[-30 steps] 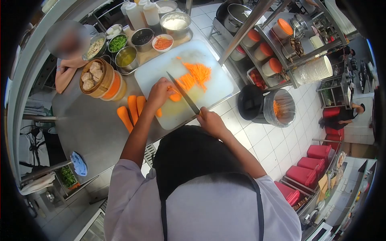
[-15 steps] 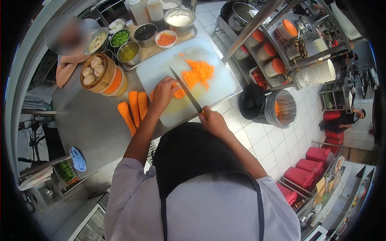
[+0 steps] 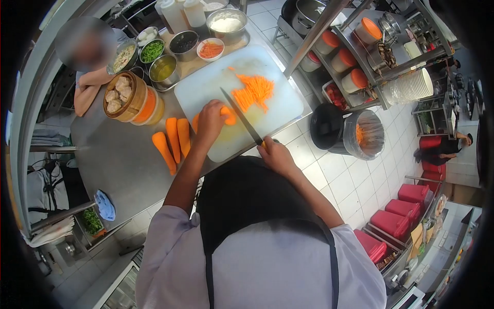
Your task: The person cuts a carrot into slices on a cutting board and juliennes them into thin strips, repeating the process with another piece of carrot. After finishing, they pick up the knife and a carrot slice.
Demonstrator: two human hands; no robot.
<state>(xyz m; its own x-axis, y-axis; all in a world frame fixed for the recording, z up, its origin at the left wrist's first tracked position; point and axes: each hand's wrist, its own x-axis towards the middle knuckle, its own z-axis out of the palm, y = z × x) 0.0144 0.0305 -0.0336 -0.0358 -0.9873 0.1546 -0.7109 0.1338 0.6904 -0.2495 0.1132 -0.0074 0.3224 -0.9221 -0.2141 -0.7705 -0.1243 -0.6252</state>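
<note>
My right hand (image 3: pixel 274 153) is closed around the handle of a knife (image 3: pixel 241 116), whose blade lies slantwise over the white cutting board (image 3: pixel 200 98). Just left of the blade, my left hand (image 3: pixel 210 121) holds an orange carrot piece (image 3: pixel 228 116) against the board, fingers bent over it. A heap of thin carrot strips (image 3: pixel 253 92) spreads on the board beyond the knife. Several peeled carrots (image 3: pixel 172 139) lie on the steel table left of the board.
A bamboo steamer with dumplings (image 3: pixel 123 98) stands at the left, near a person's folded arms (image 3: pixel 90 92). Bowls, one holding white powder (image 3: pixel 226 24), line the board's far side. A lined bin (image 3: pixel 363 135) and a metal shelf (image 3: pixel 355 56) are at the right.
The knife blade has shifted slightly right, away from my left hand, and more of the carrot piece shows between them. The whole view has shifted a little.
</note>
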